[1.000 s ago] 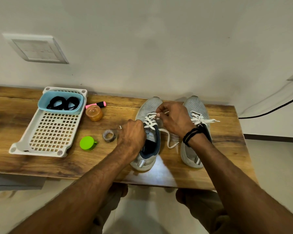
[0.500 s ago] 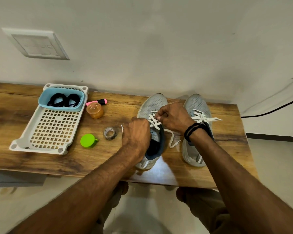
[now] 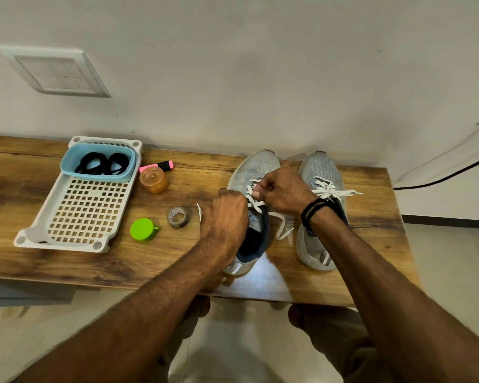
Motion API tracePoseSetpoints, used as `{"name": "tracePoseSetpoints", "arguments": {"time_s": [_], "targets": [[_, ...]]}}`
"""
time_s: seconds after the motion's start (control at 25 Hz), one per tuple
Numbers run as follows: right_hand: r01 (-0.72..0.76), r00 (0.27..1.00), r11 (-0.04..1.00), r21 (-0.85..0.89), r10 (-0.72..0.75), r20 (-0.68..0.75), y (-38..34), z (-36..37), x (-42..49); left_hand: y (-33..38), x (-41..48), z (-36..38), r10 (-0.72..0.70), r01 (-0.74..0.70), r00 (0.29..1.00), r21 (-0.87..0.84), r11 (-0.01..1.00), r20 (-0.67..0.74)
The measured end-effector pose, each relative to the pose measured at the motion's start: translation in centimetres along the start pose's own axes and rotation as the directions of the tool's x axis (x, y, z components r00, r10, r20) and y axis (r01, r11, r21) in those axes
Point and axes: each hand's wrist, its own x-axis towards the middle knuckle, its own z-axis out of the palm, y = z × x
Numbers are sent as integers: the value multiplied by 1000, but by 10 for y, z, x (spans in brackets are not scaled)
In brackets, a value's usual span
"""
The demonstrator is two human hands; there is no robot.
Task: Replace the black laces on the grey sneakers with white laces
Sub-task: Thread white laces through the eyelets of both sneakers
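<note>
Two grey sneakers stand side by side on the wooden table. The right sneaker (image 3: pixel 320 172) carries a white lace tied in a bow (image 3: pixel 329 190). The left sneaker (image 3: pixel 256 170) is partly laced with a white lace (image 3: pixel 257 205). My left hand (image 3: pixel 224 219) grips the left end of that lace beside the shoe, its tip sticking out past the knuckles. My right hand (image 3: pixel 284 190) pinches the lace over the tongue. A loose end (image 3: pixel 282 230) trails between the shoes. The black laces (image 3: pixel 103 163) lie coiled in a blue tub (image 3: pixel 67 164).
A white perforated tray (image 3: pixel 86 211) holds the blue tub at the left. Near it stand an orange jar (image 3: pixel 153 179), a pink highlighter (image 3: pixel 161 165), a green cap (image 3: pixel 142 229) and a small tape roll (image 3: pixel 178 217). The table's front edge (image 3: pixel 274 298) is close to my knees.
Both hands have shifted slightly up along the left sneaker while keeping hold of the white lace. The camera view has drifted a little; the shoes stay where they were.
</note>
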Motion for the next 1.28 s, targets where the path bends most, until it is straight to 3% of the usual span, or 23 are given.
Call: {"name": "tracePoseSetpoints", "arguments": {"time_s": [0.24,0.32,0.48,0.76,0.88,1.0,1.12,1.28], "targets": [[10,998,1000,5,-10,65,1,0,-5,0,-2,-1,1,-1,1000,1,1000,22],[-52,993,982,182,32,112,-1,0,-10,-2,0,0,-7,8,998,-9,1000,65],[-169,964,842,513,32,263,7,-5,-13,-8,8,1,-10,19,996,-103,994,89],[11,995,994,112,-22,97,-1,-8,-6,-2,6,4,12,-11,999,-28,1000,30],[-46,999,957,285,43,18,4,-5,-5,-1,6,4,24,-23,999,-48,999,31],[-184,980,772,608,189,57,8,-5,-5,-3,8,3,18,-13,998,-77,997,60],[-203,978,666,718,176,113,11,-6,-9,-5,12,3,2,8,997,-140,990,75],[-5,996,858,514,52,-76,13,-20,-10,-6,14,5,-39,49,998,-204,978,55]]}}
